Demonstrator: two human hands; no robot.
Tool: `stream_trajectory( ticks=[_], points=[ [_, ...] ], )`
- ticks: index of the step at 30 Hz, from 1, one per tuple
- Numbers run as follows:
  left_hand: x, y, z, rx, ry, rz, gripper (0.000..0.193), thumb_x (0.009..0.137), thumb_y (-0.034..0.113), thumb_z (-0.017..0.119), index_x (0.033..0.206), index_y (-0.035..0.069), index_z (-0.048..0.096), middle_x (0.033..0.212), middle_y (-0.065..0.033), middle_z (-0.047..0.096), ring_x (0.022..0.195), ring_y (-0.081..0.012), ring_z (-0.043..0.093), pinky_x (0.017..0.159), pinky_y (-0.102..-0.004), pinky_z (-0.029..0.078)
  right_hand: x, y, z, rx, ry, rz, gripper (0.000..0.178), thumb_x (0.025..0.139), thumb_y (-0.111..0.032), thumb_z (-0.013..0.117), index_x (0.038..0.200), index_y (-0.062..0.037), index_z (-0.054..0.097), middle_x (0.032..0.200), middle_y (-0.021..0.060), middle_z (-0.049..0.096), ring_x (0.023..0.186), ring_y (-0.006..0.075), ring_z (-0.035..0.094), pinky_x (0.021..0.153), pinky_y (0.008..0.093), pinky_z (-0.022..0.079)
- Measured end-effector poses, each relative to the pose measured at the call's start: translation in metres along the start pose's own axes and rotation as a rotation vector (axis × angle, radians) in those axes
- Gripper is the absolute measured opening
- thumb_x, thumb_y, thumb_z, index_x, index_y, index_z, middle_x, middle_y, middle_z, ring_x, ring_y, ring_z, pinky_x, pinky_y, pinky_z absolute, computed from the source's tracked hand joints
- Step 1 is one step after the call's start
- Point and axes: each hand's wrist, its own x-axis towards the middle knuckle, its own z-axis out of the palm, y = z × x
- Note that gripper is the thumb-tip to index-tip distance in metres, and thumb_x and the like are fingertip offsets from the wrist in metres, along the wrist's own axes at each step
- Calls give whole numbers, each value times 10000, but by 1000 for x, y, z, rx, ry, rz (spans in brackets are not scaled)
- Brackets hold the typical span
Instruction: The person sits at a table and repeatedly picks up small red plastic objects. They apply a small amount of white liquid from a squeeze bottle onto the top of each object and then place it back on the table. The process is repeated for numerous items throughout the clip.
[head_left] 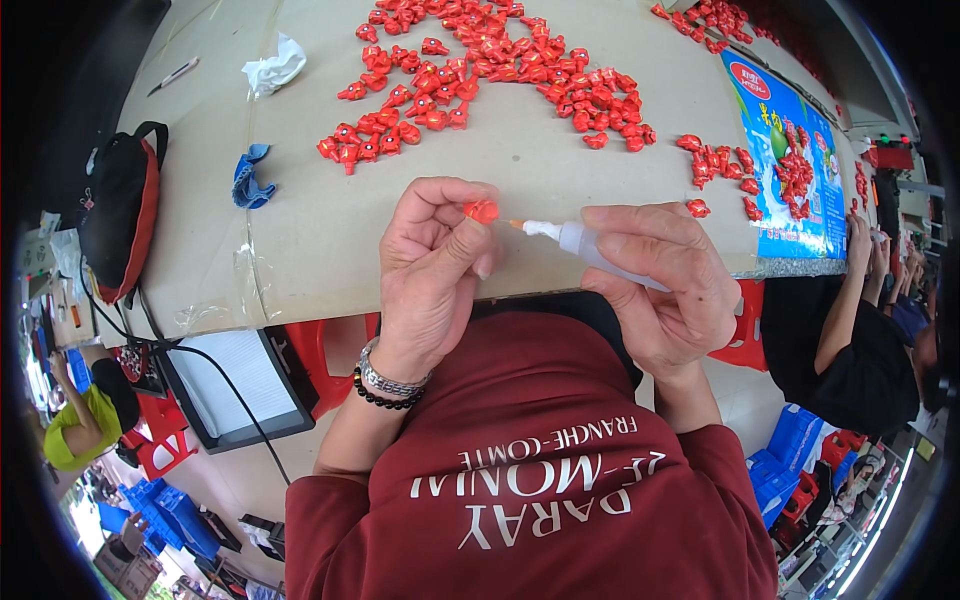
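My left hand pinches a small red plastic piece between thumb and fingers, above the near edge of the table. My right hand is wrapped round a translucent squeeze bottle, held tilted with its nozzle toward the left. White wrapping covers the bottle's neck, and its thin orange-brown tip is at or very near the red piece; whether they touch I cannot tell. Across the far part of the table spreads a heap of similar red pieces, with a smaller group to the right.
On the table's left lie a pen, a crumpled white tissue, a blue cloth scrap and a black-and-red bag. A blue printed sheet with red pieces on it lies at right. A black cable hangs at lower left. Other people sit nearby.
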Motion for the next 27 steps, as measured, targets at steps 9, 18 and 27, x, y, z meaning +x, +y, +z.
stream_trajectory(
  ticks=[9,18,27],
  points=[
    [-1,1,3,10,26,-7,172,888,101,603,1034,43,532,1043,-55,601,609,-79,448,586,-244,370,-1,5,1,-20,11,-27,288,642,30,747,896,-17,620,884,119,664,623,203,571,513,272,445],
    [0,1,1,-32,30,-50,157,908,128,580,1032,41,537,1011,-55,598,594,-74,429,564,-232,352,-3,2,-5,36,14,101,315,704,9,751,956,0,563,976,194,634,849,238,633,633,295,505],
    [-1,0,-3,-115,45,-97,184,912,193,583,1021,48,556,926,-46,591,567,-70,416,532,-216,330,12,42,-27,498,326,799,401,722,93,644,1099,38,519,949,129,602,801,195,645,730,302,539]
  ],
)
